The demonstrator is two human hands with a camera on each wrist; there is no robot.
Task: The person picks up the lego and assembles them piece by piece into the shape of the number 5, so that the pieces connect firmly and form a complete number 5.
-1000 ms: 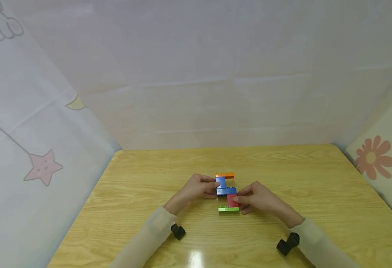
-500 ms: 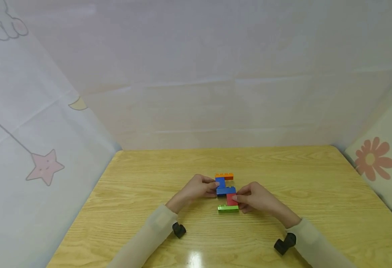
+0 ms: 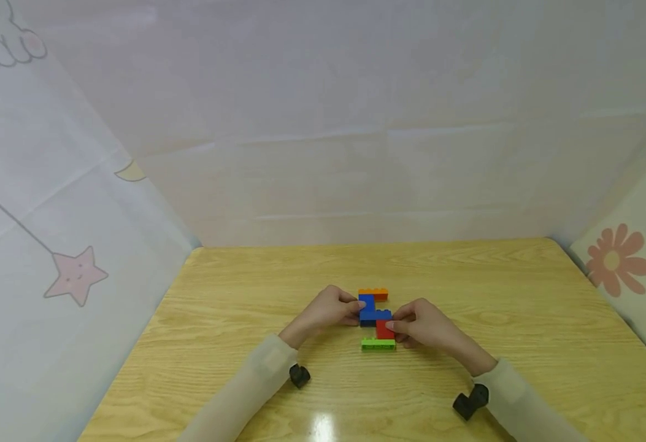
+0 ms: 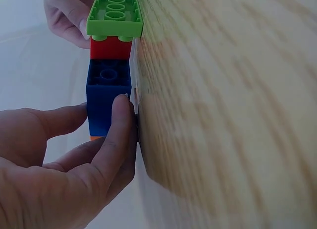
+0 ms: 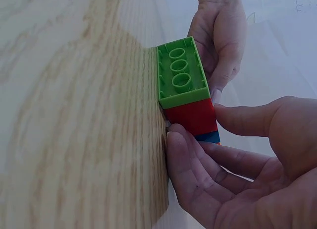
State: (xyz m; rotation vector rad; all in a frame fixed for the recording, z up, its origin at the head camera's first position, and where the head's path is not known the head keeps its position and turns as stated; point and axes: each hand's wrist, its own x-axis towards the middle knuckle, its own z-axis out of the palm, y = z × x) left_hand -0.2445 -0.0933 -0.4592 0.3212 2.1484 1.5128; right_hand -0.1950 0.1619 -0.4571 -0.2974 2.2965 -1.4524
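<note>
Toy building bricks are joined in a zigzag row lying on its side, close over the tabletop. An orange brick (image 3: 373, 294) forms the far end, followed by blue bricks (image 3: 367, 303), a red brick (image 3: 385, 329) and a green brick (image 3: 378, 344) nearest the person. My left hand (image 3: 330, 307) pinches the blue part from the left, thumb on one face and fingers on the opposite one. From the right, my right hand (image 3: 427, 325) pinches the red brick between thumb and fingers. The green brick's hollow underside (image 5: 179, 73) shows in both wrist views. Most of the orange brick is hidden there.
The wooden table (image 3: 245, 270) reaches back to a pale cloth wall (image 3: 323, 184). Cloth sides with a printed star (image 3: 76, 276) and flower (image 3: 612, 261) flank it. A black wrist device (image 3: 299, 376) sits on the left sleeve, another (image 3: 470, 402) on the right.
The joined bricks have shifted very slightly to the right and tilted a little, with the left hand moving along. Both hands keep their hold.
</note>
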